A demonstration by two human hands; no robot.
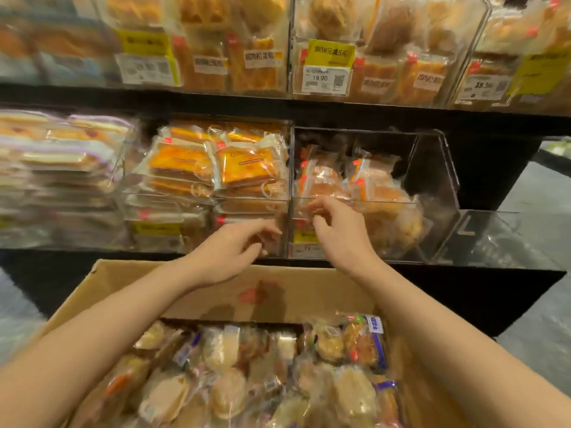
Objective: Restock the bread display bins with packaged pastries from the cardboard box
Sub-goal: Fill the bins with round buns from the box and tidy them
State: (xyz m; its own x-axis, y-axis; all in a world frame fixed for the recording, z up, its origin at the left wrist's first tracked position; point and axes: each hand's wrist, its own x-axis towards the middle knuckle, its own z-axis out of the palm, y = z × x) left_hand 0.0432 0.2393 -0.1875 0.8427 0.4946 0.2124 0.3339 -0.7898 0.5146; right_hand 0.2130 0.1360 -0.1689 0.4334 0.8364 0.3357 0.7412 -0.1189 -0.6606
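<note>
Both bare forearms reach forward over the open cardboard box (129,282) toward the lower row of clear display bins (432,180). The left hand (234,251) hovers in front of the bin of orange-wrapped pastries (247,168), at about 11 o'clock from the box, palm down, fingers loosely curled; motion blur keeps me from telling whether they hold anything. The right hand (336,230) is raised at the front lip of the next bin at 12 o'clock, fingers bent at the rim right against a clear-wrapped pastry (321,186); whether they pinch the wrapper or only touch it cannot be told. The two hands are near each other but apart.

The box sits at 6 o'clock, filled with packaged pastries (228,393) in clear wrappers, some with blue labels. The bin under the right hand is partly filled, its back dark and bare.

At 9 o'clock a bin holds flat sandwich-like packs (61,156). The upper shelf (216,100), black-edged, carries more bins of wrapped bread with yellow promotion tags (331,52) and white price labels (324,80). Grey floor (537,347) shows at 3 o'clock.
</note>
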